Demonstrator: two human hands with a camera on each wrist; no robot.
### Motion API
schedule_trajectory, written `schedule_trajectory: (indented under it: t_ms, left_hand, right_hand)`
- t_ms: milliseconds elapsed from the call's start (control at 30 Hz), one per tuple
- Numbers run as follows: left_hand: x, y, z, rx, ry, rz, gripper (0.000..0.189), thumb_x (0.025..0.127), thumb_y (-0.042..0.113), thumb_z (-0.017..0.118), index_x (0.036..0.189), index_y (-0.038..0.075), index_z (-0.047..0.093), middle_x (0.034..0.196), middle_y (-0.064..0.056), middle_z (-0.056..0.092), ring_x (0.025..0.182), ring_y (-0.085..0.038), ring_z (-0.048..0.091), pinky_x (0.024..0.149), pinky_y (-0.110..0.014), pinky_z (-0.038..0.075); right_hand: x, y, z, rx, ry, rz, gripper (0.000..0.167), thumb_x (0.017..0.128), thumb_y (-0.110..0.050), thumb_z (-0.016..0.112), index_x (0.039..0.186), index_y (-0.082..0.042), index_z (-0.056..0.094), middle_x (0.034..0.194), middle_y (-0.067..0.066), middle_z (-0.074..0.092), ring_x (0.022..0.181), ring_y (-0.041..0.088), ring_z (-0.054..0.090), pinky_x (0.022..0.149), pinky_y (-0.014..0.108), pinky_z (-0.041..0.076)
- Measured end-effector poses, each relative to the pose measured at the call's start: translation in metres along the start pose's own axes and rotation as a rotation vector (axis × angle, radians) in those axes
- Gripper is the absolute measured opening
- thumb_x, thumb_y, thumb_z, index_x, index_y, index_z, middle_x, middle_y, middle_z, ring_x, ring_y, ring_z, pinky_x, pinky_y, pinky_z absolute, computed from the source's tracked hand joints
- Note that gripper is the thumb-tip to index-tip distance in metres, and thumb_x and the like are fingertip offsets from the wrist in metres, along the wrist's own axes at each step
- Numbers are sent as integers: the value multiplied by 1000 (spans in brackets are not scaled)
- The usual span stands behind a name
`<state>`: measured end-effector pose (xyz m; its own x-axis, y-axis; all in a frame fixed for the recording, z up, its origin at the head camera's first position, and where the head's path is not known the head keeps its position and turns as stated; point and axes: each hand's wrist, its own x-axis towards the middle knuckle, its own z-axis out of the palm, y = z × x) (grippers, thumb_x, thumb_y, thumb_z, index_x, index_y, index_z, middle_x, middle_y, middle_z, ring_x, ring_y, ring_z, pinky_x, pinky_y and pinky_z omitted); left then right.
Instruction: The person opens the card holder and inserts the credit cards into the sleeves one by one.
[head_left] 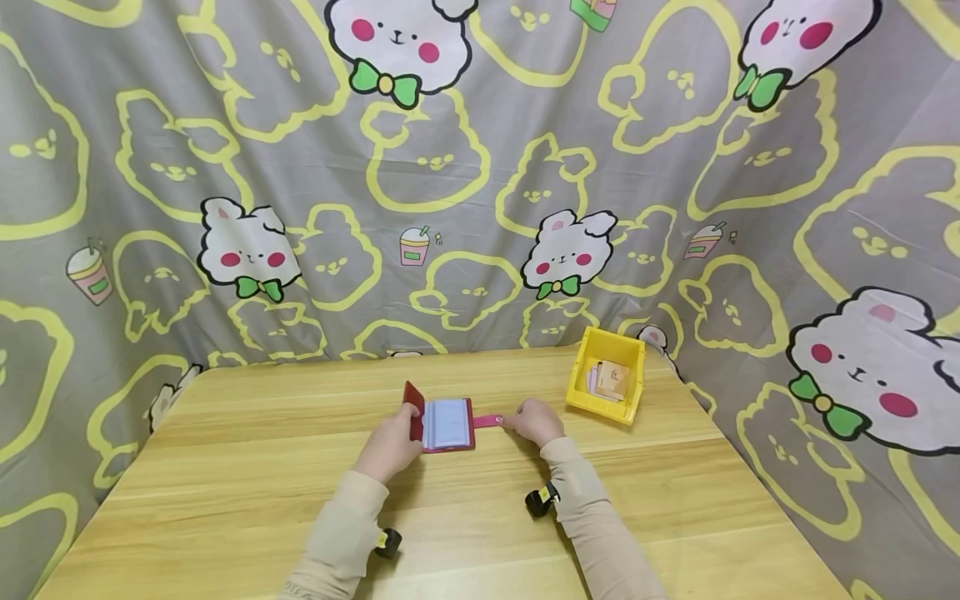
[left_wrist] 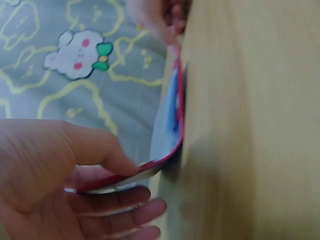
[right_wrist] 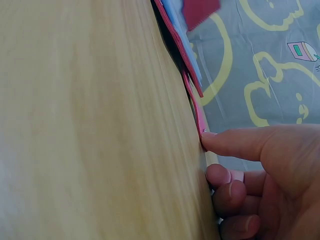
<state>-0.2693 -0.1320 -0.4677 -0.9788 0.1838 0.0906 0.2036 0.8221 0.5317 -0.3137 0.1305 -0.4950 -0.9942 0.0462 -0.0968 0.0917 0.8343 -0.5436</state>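
Note:
A red card holder (head_left: 471,446) lies opened on the table, its pale blue clear sleeves (head_left: 448,422) facing up. My left hand (head_left: 390,447) grips its raised left cover (head_left: 412,398). In the left wrist view the thumb lies on the inner side of this cover (left_wrist: 102,183), with the fingers behind it. A pink strap (head_left: 487,421) with a snap sticks out from the holder's right side. At the strap's end, my right hand (head_left: 536,422) holds the tip. In the right wrist view a thumb touches the strap (right_wrist: 200,122), and the other fingers are curled beneath.
To the right, a yellow bin (head_left: 636,392) stands near the table's back edge with several small cards (head_left: 613,380) inside. The wooden table (head_left: 262,467) meets a grey patterned curtain (head_left: 465,225) at the back and sides.

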Motion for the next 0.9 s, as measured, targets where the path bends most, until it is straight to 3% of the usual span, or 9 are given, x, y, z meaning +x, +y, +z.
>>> schedule_trajectory:
  t_ms: [200,367,600,900]
  left_hand:
    - [-3,-11,-13,31,-48,-55,39,79,5,70,116,4,59,103,-19,57,85,-27,58,76,-42,51]
    - [-5,-14,-16,74,-39,-62,38,78,8,73,115,7,64,104,-19,54,86,-29,56,79,-47,51]
    - [-6,-19,-17,159,-20,-24,37,72,10,79,109,7,70,100,-17,56,85,-29,52,78,-48,49]
    - [-1,-27,-16,136,-32,47,34,70,7,79,103,3,72,96,-14,62,86,-28,57,83,-46,49]
  right_hand:
    - [1,0,1,-15,-7,15,50,83,-40,72,49,-18,42,46,-7,31,45,10,29,44,26,23]
    - [1,0,2,-18,-13,31,50,84,-42,71,49,-18,44,46,-6,33,45,11,31,44,26,24]
    - [0,-1,1,-14,-11,26,52,83,-42,71,48,-18,42,46,-6,31,44,10,29,44,26,22]
    - [0,-1,0,-13,-20,15,53,84,-43,70,49,-18,41,46,-7,31,44,9,28,44,25,22]
